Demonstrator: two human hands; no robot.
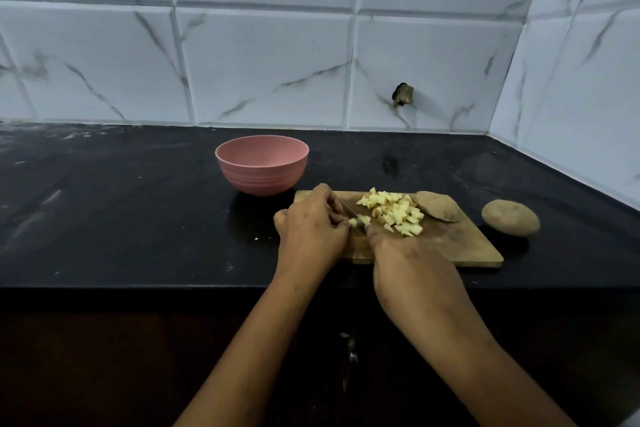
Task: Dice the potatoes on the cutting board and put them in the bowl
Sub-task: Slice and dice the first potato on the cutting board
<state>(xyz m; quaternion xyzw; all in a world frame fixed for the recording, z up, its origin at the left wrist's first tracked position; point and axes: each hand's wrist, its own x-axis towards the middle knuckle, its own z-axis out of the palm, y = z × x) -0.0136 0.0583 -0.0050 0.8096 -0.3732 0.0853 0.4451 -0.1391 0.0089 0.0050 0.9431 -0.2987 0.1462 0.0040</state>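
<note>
Held both forearms out over the front edge of the black counter (138,218). Had the right hand (412,253) curled round what was probably the handle of a knife (351,213), with the handle hidden under the palm and the blade angled away to the left over the near left part of the wooden cutting board (467,246). Pinched a small pale potato piece (354,222) in the bent fingertips of the left hand (311,229), right against the blade. Saw a heap of diced potato (394,213) mid-board just beyond the hands, touching a brown-skinned potato half (440,206) at the far right corner. Noted a whole potato (510,218) on the counter just right of the board. Found the pink bowl (261,163) upright beyond the board's far left corner. Faced a white veined tile wall (263,62) behind.
</note>
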